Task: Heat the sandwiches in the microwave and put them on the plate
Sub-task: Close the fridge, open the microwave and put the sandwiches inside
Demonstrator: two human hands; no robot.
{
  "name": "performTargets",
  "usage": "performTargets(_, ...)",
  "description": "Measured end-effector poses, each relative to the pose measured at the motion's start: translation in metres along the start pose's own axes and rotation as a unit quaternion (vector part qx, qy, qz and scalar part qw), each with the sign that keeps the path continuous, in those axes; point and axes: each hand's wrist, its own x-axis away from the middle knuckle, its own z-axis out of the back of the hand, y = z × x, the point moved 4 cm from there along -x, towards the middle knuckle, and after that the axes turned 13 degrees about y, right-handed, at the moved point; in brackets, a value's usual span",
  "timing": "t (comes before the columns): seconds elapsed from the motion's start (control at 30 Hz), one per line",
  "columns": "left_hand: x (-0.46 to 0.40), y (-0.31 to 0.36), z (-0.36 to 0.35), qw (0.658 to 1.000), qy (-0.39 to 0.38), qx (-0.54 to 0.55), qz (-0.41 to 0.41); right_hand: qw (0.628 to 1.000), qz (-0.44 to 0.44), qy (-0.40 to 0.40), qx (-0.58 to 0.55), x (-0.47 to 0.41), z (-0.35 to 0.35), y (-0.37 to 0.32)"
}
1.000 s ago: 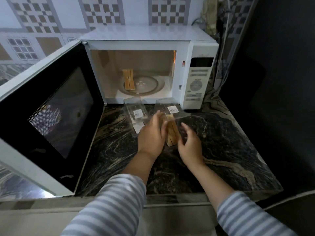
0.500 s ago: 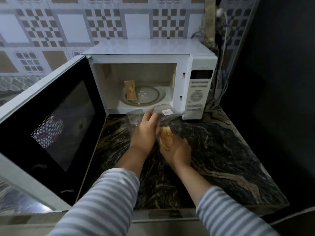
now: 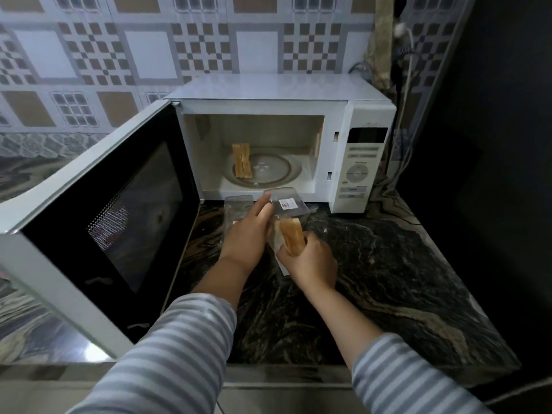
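Head view: right hand (image 3: 310,264), grip curled tight round the lower end of a golden-brown toasted sandwich wedge (image 3: 292,236), half out of a clear plastic clamshell pack (image 3: 286,204) with a white barcode label. Left hand (image 3: 246,240), fingers straight, pressing flat against the pack's side, just beside the wedge. Second toasted sandwich (image 3: 242,160) upright on the round glass turntable (image 3: 268,171) inside the white microwave (image 3: 298,138), door (image 3: 98,228) swung wide. Dark veined marble table (image 3: 388,264) underneath.
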Motion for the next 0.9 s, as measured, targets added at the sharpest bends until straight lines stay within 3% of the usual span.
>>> performTargets(0.3, 0.015, 0.0, 0.0, 0.998, -0.03, -0.05, 0.014, 0.998, -0.01, 0.069, 0.006, 0.033, 0.057, 0.043)
performTargets(0.47, 0.037, 0.001, -0.006, 0.981, 0.029, -0.16, -0.105, 0.994, -0.038, 0.104, 0.015, 0.032, 0.074, 0.062)
performTargets(0.6, 0.047, 0.007, -0.011, 0.973, 0.002, -0.185, -0.136, 0.993, -0.053, 0.107, 0.004, 0.016, 0.082, 0.063)
performTargets(0.73, 0.051, 0.009, -0.018, 0.982, -0.019, -0.157, -0.108, 0.992, -0.07, 0.092, -0.044, -0.013, 0.089, 0.056)
performTargets(0.9, 0.054, 0.008, -0.031, 0.995, 0.017, -0.091, -0.046, 0.993, -0.049, 0.041, -0.095, -0.057, 0.076, 0.031)
